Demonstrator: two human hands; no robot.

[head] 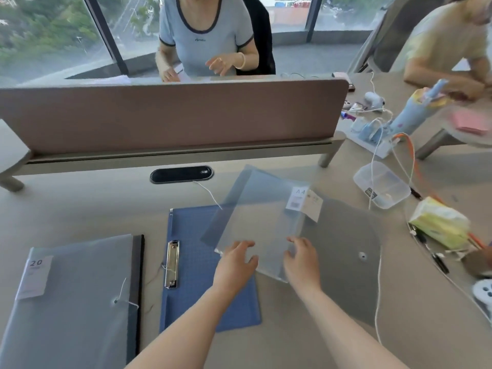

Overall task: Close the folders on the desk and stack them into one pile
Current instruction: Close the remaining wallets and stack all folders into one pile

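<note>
A translucent grey folder [263, 217] with an A4 label is lifted at a tilt above the desk. My left hand [235, 265] and my right hand [302, 259] both grip its near edge. Its rounded flap [346, 251] with a button and string lies open on the desk to the right. Under the folder's left part lies an open blue clip folder [197, 257] with a metal clamp. At the near left rests a closed grey folder [77, 302] with a "20" label and a string tie.
A brown divider panel [170, 115] stands across the back of the desk [80, 203]. On the right are a clear plastic box [380, 185], a tissue pack [439, 226], cables, pens and a power strip. Two other people sit behind and at the far right.
</note>
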